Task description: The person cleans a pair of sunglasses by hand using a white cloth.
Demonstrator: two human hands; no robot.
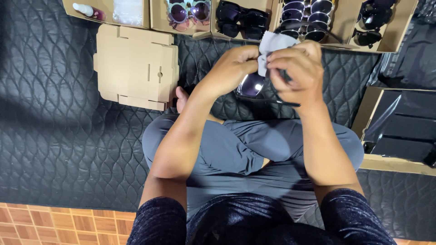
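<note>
I sit cross-legged on a black quilted mat (59,131). My left hand (231,68) grips a pair of dark sunglasses (251,85) by the frame, one purple-tinted lens showing below my fingers. My right hand (295,70) pinches a small pale grey cloth (272,45) against the sunglasses. Both hands are close together above my knees, and one thin black temple arm sticks out under my right hand.
A flat folded cardboard box (136,68) lies on the mat to the left. Along the far edge stand open cardboard boxes with sunglasses (240,20), round glasses (306,18) and a small bottle (88,11). A box of black cases (399,131) sits at right.
</note>
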